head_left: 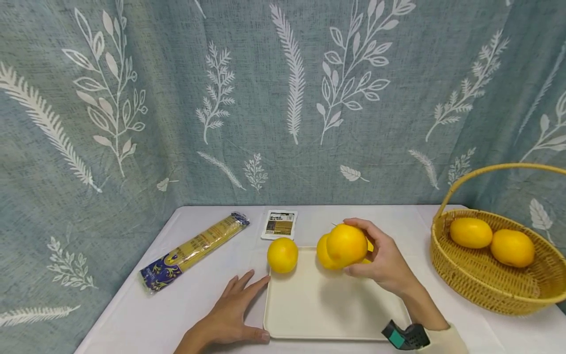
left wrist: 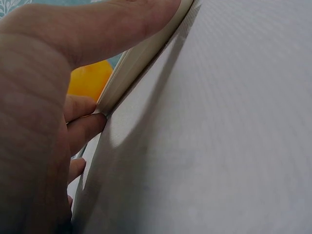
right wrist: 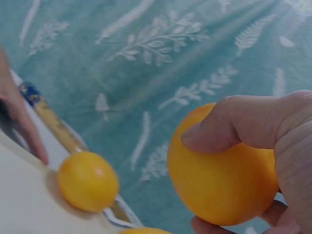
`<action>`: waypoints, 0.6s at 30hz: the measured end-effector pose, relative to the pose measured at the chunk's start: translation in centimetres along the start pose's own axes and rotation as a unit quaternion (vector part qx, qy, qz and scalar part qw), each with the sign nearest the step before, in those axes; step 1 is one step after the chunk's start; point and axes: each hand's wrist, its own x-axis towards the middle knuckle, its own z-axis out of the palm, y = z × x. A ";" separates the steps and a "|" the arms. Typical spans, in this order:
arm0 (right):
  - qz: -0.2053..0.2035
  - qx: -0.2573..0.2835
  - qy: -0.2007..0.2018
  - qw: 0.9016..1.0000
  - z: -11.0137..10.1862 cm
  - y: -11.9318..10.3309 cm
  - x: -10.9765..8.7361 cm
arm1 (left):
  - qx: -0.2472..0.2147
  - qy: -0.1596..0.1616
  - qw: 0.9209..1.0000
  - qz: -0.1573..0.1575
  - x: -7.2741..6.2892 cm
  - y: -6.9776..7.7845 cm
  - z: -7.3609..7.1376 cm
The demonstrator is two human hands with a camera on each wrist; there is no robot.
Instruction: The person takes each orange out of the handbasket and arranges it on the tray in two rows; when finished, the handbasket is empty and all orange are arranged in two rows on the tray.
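Above the far part of a cream tray (head_left: 318,314), my right hand (head_left: 382,260) grips an orange (head_left: 347,247). The right wrist view shows the thumb laid across this orange (right wrist: 219,180), with fingertips beneath it. Behind it, another orange (head_left: 324,253) sits at the tray's far side, partly covered. A bit of yellow shows by the fingers, mostly hidden. One more orange (head_left: 283,255) lies at the tray's far left corner. My left hand (head_left: 234,309) rests at the tray's left side, fingers spread; its thumb and a fingertip touch the rim (left wrist: 126,73).
At right stands a wicker basket (head_left: 477,290) with a tall handle and two oranges (head_left: 513,248) inside. A pack of spaghetti (head_left: 194,250) lies slanted on the left of the white table (head_left: 212,280). A small flat packet (head_left: 279,224) lies behind the tray. A patterned curtain (head_left: 265,98) hangs behind.
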 end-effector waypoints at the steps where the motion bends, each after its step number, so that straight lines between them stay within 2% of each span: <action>1: -0.001 0.005 -0.008 1.000 0.4 0.1 0.0 | -0.001 0.000 1.000 0.000 0.0 0.0 0.0; 9: -0.007 0.047 -0.053 0.997 4.1 1.2 0.0 | 0.007 0.004 1.000 0.005 0.1 -0.1 0.2; 18: 0.001 -0.001 -0.102 0.995 8.5 2.3 -0.6 | 0.013 0.002 1.000 0.004 -0.1 -0.3 0.1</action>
